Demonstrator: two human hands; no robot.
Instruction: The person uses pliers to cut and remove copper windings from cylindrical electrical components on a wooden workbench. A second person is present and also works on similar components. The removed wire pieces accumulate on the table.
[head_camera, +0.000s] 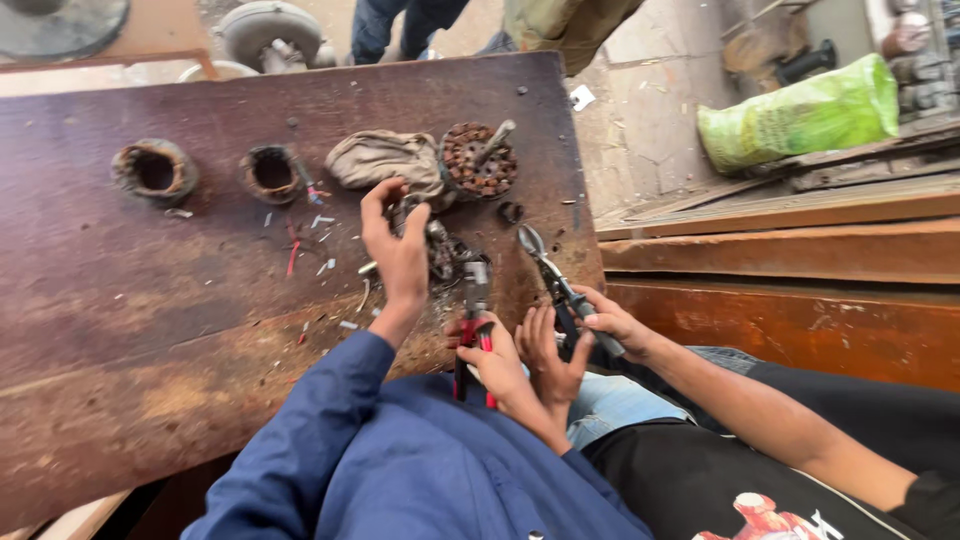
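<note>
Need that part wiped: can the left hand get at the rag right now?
Probably yes: the rag lies just beyond the left hand with nothing between them, though that hand is busy gripping the metal part.

1 bulging green plastic sack (800, 115) lies on boards at the upper right.

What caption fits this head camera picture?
Left hand steadies a metal part; right hand grips red-handled pliers.
</note>
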